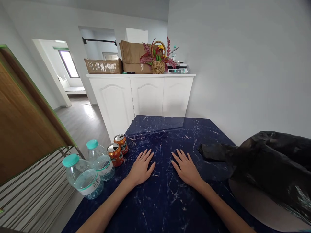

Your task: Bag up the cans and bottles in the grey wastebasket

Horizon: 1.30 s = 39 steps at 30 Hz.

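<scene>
My left hand lies flat on the dark blue marbled table, fingers spread, holding nothing. Flat on the same surface, my right hand is also open and bare. Left of my left hand stand two orange drink cans, one nearer and one behind it, both with opened tops. Beside them are two clear plastic bottles with teal caps, a front one and a rear one. To the right of my right hand, a black plastic bag covers a rounded light bin.
A white cabinet stands beyond the table, carrying cardboard boxes and a wicker flower basket. A metal rack with a brown panel is at the left. A grey-white wall runs along the right.
</scene>
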Available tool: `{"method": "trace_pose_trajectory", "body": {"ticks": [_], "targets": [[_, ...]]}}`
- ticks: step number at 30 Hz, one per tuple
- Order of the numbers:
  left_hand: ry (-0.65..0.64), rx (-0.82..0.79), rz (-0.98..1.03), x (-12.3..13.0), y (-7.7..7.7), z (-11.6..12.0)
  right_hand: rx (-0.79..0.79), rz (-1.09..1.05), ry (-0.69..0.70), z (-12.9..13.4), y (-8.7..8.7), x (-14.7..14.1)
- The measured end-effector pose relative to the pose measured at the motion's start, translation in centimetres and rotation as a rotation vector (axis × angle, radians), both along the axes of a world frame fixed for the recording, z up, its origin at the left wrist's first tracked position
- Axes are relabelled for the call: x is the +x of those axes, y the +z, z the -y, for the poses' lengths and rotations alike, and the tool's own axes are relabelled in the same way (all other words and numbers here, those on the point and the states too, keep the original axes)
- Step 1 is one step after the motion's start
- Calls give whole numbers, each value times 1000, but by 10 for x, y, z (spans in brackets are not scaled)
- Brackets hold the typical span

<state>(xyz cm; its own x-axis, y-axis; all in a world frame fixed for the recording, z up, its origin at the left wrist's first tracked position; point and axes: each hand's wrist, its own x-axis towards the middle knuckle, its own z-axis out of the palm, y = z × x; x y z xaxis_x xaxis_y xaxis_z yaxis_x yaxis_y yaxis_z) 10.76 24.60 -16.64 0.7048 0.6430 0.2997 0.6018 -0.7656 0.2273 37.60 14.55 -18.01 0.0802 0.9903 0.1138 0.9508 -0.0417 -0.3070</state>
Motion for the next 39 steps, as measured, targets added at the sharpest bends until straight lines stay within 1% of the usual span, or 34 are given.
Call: {"method": "trace_pose_trajectory", "body": {"ticks": [6, 12, 18, 22, 25, 31, 39], "targets": [[7, -23, -14, 0, 3, 1, -9, -8, -2, 1, 3, -1], [-1, -26, 3, -1, 2, 2, -1, -10, -3, 2, 0, -1], [9, -58, -10, -2, 5, 6, 26, 19, -3, 3, -4, -1], [1, -53, 6, -3, 5, 9, -11, 29, -4, 3, -3, -1], [18, -70, -8, -3, 6, 11, -31, 28, -1, 3, -2, -1], [-2, -76, 21, -2, 10, 16, 2, 25, -6, 4, -3, -2], [-12, -153, 64, -2, 13, 24, 20, 4, 0, 3, -5, 0]]}}
